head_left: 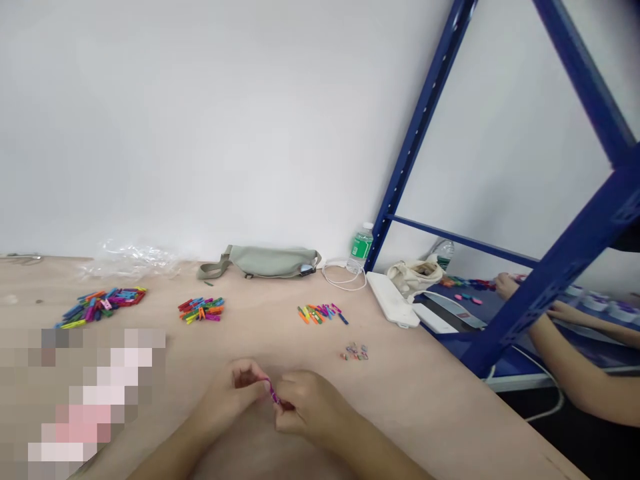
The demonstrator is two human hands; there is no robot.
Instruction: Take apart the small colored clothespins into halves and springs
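A small purple clothespin [273, 393] is pinched between my two hands above the near part of the table. My left hand [230, 392] grips its upper end with thumb and finger. My right hand [311, 404] has its fingers closed round the lower end, hiding part of it. Beyond and to the right lie small metal clothespin springs [355, 352] in a loose group. Farther back are loose coloured clothespin halves [320, 313]. A heap of colourful clothespins [201, 310] sits left of centre, with a larger clothespin heap [105, 305] at the far left.
Against the wall are crumpled clear plastic [135, 259], a grey-green waist bag [273, 261], a water bottle [361, 247] and a white cable. White flat boxes [390, 299] lie by the blue metal frame [505, 320]. Behind it, another person's arms [570, 353] work at a neighbouring table.
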